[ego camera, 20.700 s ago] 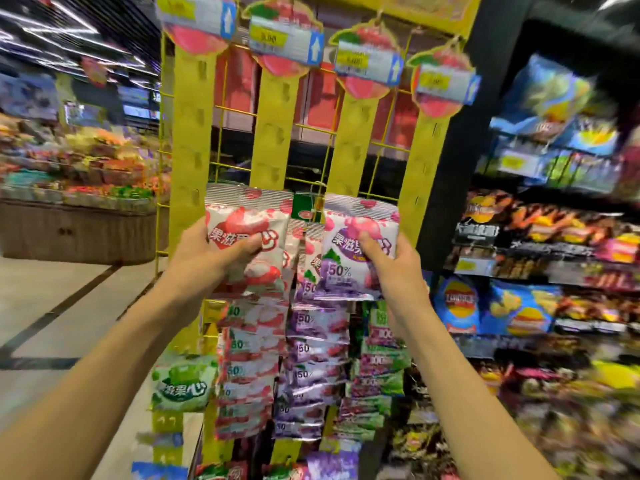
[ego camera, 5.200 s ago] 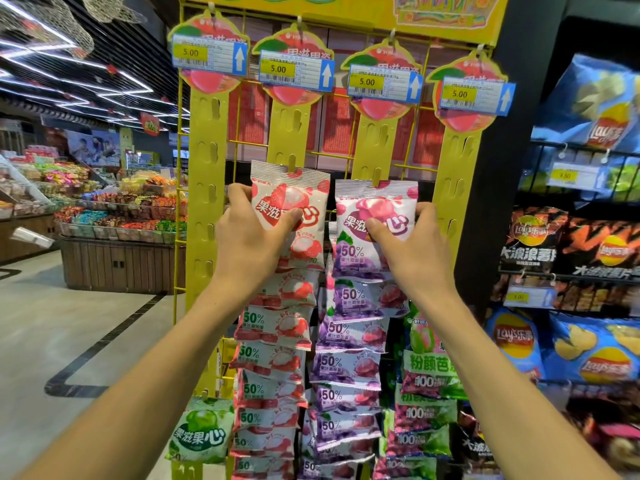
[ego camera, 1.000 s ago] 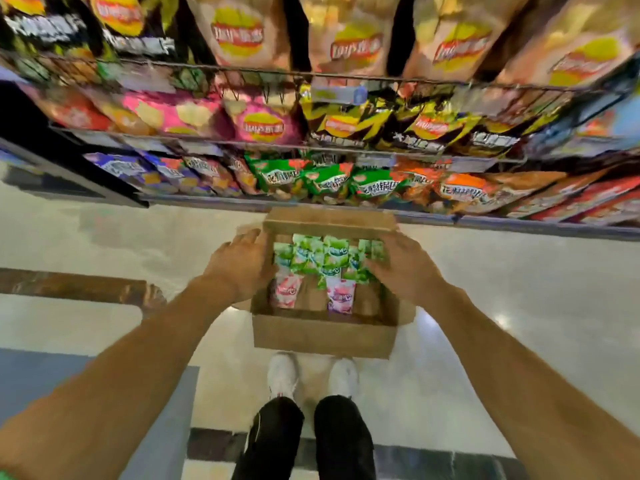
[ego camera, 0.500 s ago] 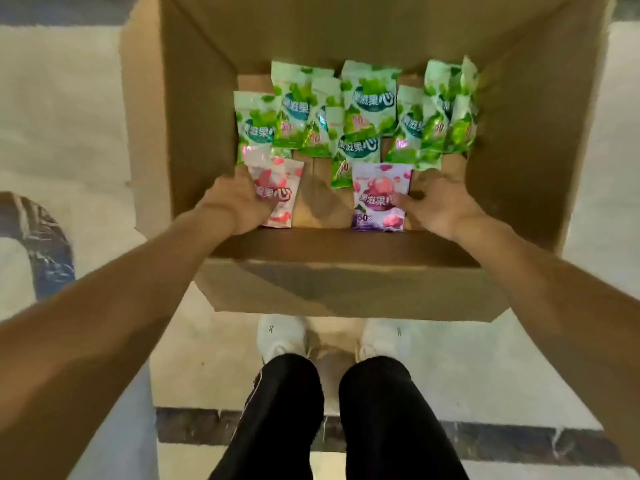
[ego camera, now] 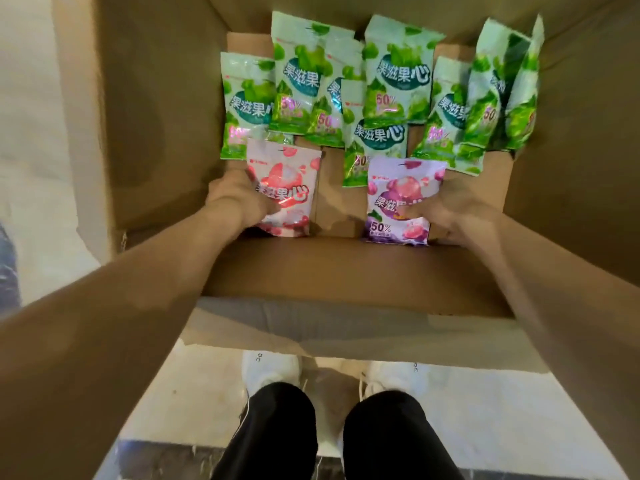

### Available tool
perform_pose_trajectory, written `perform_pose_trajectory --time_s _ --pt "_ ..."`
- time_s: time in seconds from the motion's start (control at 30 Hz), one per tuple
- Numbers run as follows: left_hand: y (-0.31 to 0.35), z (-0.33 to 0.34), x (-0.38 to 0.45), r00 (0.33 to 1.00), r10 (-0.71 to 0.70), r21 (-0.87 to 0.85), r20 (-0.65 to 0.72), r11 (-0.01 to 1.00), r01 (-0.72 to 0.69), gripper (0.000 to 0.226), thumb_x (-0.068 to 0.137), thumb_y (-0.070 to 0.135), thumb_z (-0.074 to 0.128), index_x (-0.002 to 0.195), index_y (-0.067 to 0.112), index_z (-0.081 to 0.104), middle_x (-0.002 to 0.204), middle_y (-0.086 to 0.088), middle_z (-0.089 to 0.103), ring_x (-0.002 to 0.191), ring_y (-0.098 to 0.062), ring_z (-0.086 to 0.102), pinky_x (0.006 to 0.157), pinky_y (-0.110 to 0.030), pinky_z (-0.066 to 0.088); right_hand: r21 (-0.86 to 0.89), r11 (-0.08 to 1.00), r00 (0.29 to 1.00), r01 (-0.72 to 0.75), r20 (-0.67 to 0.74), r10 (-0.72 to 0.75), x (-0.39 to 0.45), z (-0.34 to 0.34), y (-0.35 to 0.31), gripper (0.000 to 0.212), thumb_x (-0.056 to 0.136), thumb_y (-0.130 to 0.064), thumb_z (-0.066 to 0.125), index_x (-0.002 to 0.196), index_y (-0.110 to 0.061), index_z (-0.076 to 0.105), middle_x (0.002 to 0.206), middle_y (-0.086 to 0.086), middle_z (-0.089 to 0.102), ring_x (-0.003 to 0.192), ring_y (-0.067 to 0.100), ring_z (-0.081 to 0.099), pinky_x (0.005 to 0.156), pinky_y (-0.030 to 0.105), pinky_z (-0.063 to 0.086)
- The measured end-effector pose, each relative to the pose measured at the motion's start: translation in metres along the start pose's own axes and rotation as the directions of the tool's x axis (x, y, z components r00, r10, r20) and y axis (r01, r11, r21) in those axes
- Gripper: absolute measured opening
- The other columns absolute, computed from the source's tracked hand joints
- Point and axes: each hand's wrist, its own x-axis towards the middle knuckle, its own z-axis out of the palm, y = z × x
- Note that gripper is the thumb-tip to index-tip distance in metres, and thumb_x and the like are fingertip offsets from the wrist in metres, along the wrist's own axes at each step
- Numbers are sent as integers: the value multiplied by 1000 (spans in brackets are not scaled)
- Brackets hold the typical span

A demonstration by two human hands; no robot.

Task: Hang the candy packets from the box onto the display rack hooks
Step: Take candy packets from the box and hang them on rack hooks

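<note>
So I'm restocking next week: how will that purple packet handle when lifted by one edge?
The purple packet is a glossy, crinkled film pouch, so it probably flexes and droops. It looks small and thin, so likely light. The shiny surface may slip; the right hand pinches its side edge.

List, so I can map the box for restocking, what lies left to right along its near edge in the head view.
Left hand → red-and-white packet → bare strip of box floor → purple packet → right hand.
</note>
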Motion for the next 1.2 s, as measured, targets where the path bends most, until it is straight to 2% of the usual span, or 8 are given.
perform_pose_trajectory --time_s 0.23,0.4,0.7,0.83,0.93,1.03,1.13,1.2 --pt "2 -3 -19 983 151 -270 107 956 -117 54 86 7 78 135 15 57 130 -3 66 121 -22 62 105 -36 49 190 968 987 162 -22 -161 -25 11 -10 31 93 -25 72 118 -20 54 121 -7 60 107 17 55 87 28 48" --pt "20 -37 -78 959 226 -507 171 855 -112 49 93 2 71 133 21 52 122 3 71 111 -18 68 87 -38 58 367 895 965 255 -32 -261 -92 -22 -31 57 97 -24 68 146 -18 40 132 -2 63 119 23 62 99 41 51" --pt "74 -187 -275 898 375 -817 229 576 -32 36 84 3 73 118 15 71 111 -10 78 104 -32 74 97 -53 55 645 708 931 287 -15 -364 -331 -155 -97 17 100 -27 60 106 -20 75 96 -1 80 83 17 77 70 31 60" --pt "104 -277 -388 901 419 -884 114 456 -100 57 74 12 81 128 6 66 118 -17 74 107 -36 72 94 -52 56 649 676 912 349 -69 -404 -465 -212 -138 27 90 -40 68 108 -22 76 107 8 78 105 35 72 103 62 48" --pt "118 -349 -466 892 452 -905 15 385 -180 93 53 24 91 138 4 57 126 -22 69 111 -42 69 93 -63 55 645 648 895 404 -133 -425 -560 -241 -171 59 72 -55 79 116 -17 71 111 6 77 103 28 73 102 56 51" --pt "121 -417 -553 857 497 -880 -137 335 -336 87 48 28 85 130 7 64 122 -19 72 115 -45 66 99 -65 51 621 575 823 532 -219 -525 -650 -269 -204 105 51 -80 81 130 -12 61 123 6 70 111 25 67 102 47 51" --pt "107 -476 -637 837 473 -866 -273 257 -428 72 64 26 82 132 15 60 121 -12 73 110 -37 70 93 -54 55 638 433 704 636 -250 -665 -751 -301 -232 43 89 -53 69 114 -20 60 101 -11 65 90 11 62 92 33 45" --pt "97 -507 -689 809 463 -838 -362 220 -500 83 61 39 91 134 18 57 125 -11 71 110 -35 70 94 -61 53 596 384 622 706 -261 -738 -800 -319 -244 71 76 -66 75 131 -22 59 125 -7 64 111 15 62 101 33 39"
